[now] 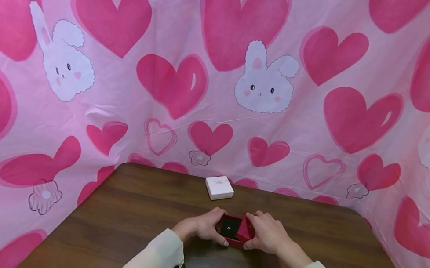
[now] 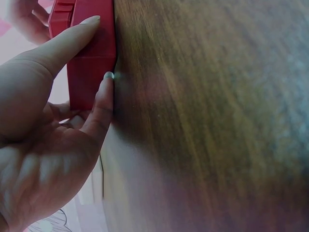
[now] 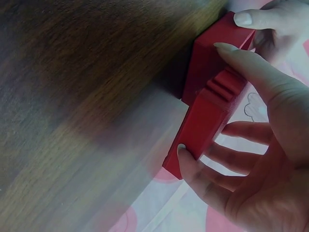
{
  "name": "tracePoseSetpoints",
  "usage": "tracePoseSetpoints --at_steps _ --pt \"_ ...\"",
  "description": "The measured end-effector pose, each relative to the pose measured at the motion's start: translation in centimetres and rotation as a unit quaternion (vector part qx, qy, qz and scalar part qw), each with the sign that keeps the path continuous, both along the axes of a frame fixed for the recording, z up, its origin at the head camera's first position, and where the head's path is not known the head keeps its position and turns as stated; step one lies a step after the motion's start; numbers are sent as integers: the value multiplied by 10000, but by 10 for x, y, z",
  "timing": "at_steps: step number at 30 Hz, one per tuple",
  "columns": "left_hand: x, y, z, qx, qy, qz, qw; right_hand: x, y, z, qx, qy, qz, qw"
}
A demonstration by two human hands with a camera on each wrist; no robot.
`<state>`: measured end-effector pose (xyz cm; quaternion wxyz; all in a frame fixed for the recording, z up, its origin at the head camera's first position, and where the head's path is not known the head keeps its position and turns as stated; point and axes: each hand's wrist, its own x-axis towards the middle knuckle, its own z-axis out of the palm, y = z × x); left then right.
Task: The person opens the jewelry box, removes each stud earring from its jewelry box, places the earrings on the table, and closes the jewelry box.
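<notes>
Carton (image 1: 221, 193) lettering (image 1: 218, 182) beyond red box (image 1: 234, 243) seems pink.

Two boxes rested on a dark wooden bench (image 1: 130, 213).
The bench's brown top had streaked grain, a soft sheen and rounded far corners. A white box (image 1: 219, 189) with small pinkish lettering lay close to the far edge, slightly left of the middle; a red box (image 1: 234, 243) with a black interior sat nearer and farther right.
</notes>
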<state>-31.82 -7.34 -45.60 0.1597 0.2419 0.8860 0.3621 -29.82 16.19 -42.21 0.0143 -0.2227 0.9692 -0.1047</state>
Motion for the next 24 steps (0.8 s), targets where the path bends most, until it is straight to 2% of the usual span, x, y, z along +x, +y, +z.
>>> tracePoseSetpoints --at_steps 24 --pt "0 0 -1 29 47 1 10000 1 5 1 -30 -138 163 9998"
